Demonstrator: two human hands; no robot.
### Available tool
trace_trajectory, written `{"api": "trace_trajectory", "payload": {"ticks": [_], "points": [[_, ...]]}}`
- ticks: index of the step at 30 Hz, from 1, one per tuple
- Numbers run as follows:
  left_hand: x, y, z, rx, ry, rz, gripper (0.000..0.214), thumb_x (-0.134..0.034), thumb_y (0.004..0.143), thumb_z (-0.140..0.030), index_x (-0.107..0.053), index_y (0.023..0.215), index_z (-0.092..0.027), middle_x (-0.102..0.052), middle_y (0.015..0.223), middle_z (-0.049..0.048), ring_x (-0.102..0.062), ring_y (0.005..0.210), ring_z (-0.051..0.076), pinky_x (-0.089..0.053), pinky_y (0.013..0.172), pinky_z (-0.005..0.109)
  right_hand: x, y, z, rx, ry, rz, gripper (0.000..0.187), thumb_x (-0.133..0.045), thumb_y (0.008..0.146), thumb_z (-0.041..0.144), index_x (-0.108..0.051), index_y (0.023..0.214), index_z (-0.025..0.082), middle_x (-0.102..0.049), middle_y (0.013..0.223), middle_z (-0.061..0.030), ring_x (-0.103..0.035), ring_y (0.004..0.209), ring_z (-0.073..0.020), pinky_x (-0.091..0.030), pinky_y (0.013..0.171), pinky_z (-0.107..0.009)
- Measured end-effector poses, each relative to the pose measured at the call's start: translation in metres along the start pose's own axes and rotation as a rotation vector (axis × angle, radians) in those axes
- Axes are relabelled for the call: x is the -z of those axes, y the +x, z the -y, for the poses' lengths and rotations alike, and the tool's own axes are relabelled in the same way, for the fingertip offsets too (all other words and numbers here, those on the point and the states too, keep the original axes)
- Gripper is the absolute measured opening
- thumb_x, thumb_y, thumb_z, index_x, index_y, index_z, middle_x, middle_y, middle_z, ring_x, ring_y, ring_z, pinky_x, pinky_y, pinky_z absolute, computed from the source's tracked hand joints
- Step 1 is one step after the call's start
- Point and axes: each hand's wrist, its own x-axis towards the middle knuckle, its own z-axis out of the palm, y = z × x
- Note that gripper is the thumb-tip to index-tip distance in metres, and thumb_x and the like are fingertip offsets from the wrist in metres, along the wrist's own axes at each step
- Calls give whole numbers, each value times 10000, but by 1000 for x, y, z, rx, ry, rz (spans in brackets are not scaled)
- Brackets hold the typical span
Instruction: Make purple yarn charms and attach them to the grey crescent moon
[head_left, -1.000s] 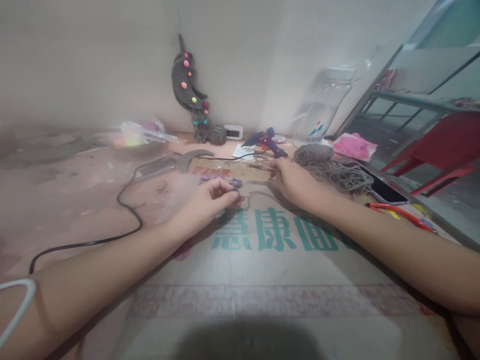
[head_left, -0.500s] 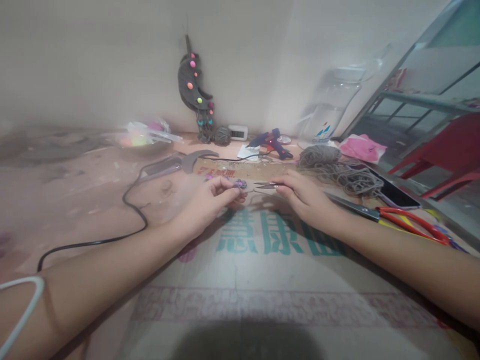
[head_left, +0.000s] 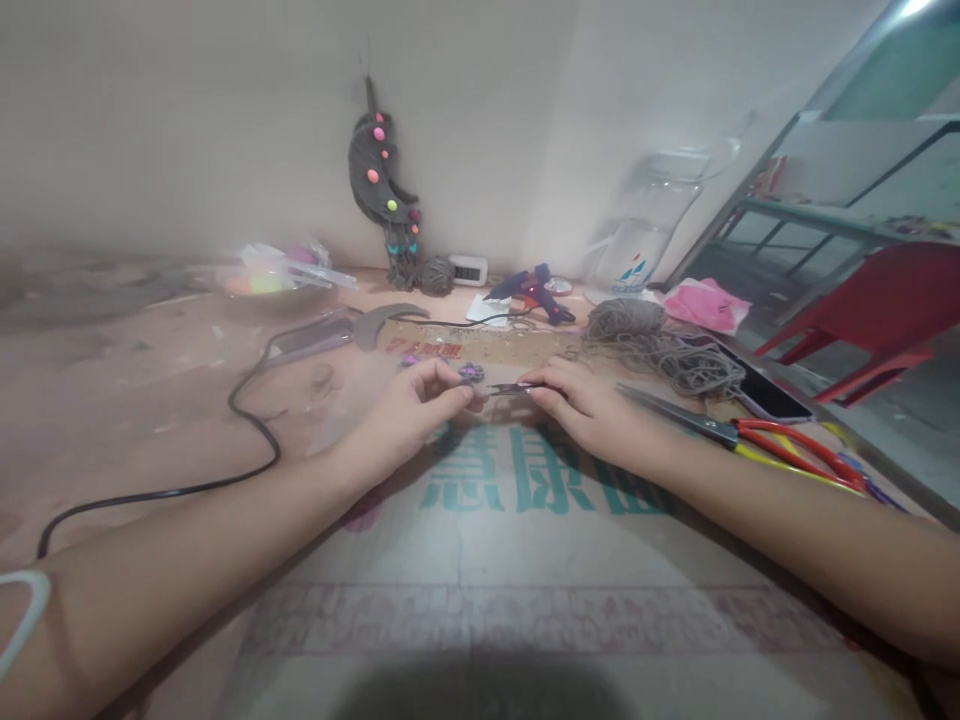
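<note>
The small pointed tool point(head_left: 506, 389) is what I have gripped between the thumb and fingers of the right hand point(head_left: 581, 400), its tip aimed at nine o'clock, near the left fingertips. That arm reaches in from four o'clock. The left hand point(head_left: 431, 395) reaches in from eight o'clock, thumb and forefinger closed in a pinch; what sits between them is too small for me to tell. Purple-and-grey flower point(head_left: 471, 371): at twelve o'clock of the left fingertips, so close that I cannot tell whether they touch.

From there I read outward, wall at twelve. The glue gun point(head_left: 534, 290) lies at one o'clock, the grey yarn point(head_left: 624, 318) at two. At three are the phone point(head_left: 780, 392) and, nearer the right forearm and just beside it, the red-handled scissors point(head_left: 720, 430). The table's dark edge runs down past three toward four, with a red chair point(head_left: 862, 310) beyond it. A black cord point(head_left: 172, 492) winds through nine to eight o'clock, past the left forearm. My room for moving is at six, where the printed board point(head_left: 465, 560) spreads flat between the forearms.
</note>
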Motion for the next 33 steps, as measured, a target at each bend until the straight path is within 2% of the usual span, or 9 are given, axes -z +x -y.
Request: {"api": "trace_trajectory", "payload": {"ticks": [6,14,20,33], "points": [[1,0,1,-2,24,5,205,-696,800,-334,-569,767,-177,-717,801,19,-648,745,145,-474,743,280,0,2,4,-23,91,29,250,-455,988,259,-671,1057,154,-673,947,-91,-631,914,-207,-482,828,-330],[1,-1,2,12,30,9,206,-684,818,-331,-557,771,-176,-707,791,10,-639,753,141,-458,737,271,0,2,5,0,105,-10,221,-477,980,225,-688,990,157,-647,869,-64,-614,842,-185,-474,781,-305],[2,0,2,3,45,11,224,-687,820,-353,-562,780,-172,-706,804,14,-628,746,143,-458,738,281,-2,1,4,3,88,-19,265,-451,997,254,-666,1096,136,-654,939,-94,-625,908,-206,-483,813,-328],[1,0,1,24,-23,21,200,-692,821,-321,-569,765,-173,-720,769,8,-654,710,137,-473,718,267,-4,-1,4,141,-12,-58,242,-450,1006,255,-639,1115,152,-608,903,-86,-588,893,-219,-475,805,-358]]}}
